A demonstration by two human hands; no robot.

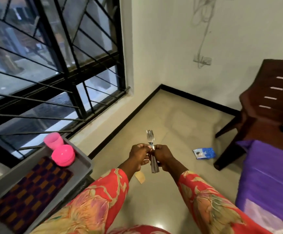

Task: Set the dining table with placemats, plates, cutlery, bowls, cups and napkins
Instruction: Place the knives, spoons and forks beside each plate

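Both your arms reach forward at chest level over the floor (162, 115). Your right hand (165, 157) has its fingers curled round a bundle of forks (151, 149), tines up, handles hanging below the fist. Your left hand (138, 156) pinches the same bundle just below the tines. At your left, a grey tray (85, 163) holds a checked placemat (30, 193), a stack of pink bowls (63, 155) and pink cups (54, 141) in its far corner. A purple cloth (269, 179) edges your right; a brown chair (269, 102) stands beyond it.
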